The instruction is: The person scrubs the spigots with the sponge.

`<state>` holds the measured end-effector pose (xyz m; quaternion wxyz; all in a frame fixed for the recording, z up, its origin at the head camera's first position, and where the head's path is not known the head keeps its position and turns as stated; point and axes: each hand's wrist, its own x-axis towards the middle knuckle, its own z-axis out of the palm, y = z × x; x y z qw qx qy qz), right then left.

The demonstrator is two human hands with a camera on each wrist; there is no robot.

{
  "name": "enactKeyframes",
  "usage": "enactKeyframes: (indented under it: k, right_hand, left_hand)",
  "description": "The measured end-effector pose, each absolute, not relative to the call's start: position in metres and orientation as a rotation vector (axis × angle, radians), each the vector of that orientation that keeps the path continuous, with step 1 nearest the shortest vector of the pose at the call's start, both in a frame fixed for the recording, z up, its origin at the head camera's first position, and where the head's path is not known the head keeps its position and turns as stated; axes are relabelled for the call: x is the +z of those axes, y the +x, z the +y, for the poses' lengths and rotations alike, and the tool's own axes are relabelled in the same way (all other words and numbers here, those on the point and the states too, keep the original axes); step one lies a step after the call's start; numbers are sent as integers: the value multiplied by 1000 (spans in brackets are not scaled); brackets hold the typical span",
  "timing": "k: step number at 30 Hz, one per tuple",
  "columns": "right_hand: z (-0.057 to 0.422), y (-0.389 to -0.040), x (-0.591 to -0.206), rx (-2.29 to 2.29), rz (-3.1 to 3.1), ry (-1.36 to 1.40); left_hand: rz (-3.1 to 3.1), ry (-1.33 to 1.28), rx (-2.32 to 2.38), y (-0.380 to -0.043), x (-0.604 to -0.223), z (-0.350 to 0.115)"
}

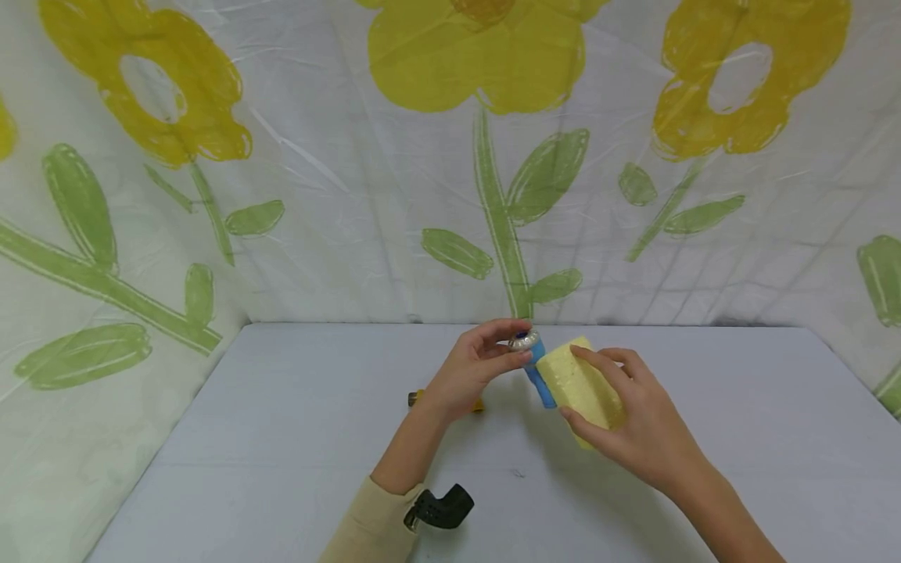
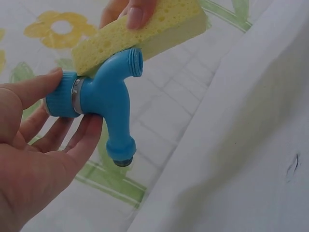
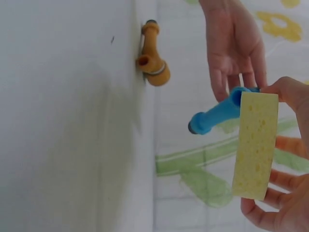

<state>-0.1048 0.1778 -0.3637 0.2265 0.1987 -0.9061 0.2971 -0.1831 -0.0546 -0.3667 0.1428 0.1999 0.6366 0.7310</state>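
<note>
My left hand (image 1: 461, 371) grips a blue plastic tap (image 2: 113, 99) by its ribbed round knob, thumb on one side and fingers on the other. Above the table, the tap hangs with its dark-tipped end pointing down. A yellow sponge (image 1: 580, 387) is pinched between the thumb and fingers of my right hand (image 1: 647, 430). In the left wrist view the sponge lies against the top of the tap's body. The right wrist view shows the sponge's porous face (image 3: 256, 145) covering part of the tap.
An orange-yellow tap (image 3: 153, 58) lies on the white table (image 1: 281, 438), partly hidden behind my left hand in the head view. A black curved piece (image 1: 443, 507) sits at my left cuff. Behind the table hangs a white sheet (image 1: 338, 258) with painted flowers.
</note>
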Motion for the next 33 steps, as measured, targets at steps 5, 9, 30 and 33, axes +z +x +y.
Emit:
enactKeyframes:
  k: [5,9,30,33]
  right_hand:
    - [173,-102,-366,817,-2475,583]
    - [172,-102,-365,759,-2457,623]
    - [182,-102,-357,675,-2467,662]
    - [183,-101,-357,687,-2467,677]
  left_hand:
    - [1845,558,2134,-183,-369,-55]
    - [1849,540,2148,-183,-369,-54]
    - [1920,496,2152,-179,-366,-49]
    - [1929,489,2158,-178,-365,-48]
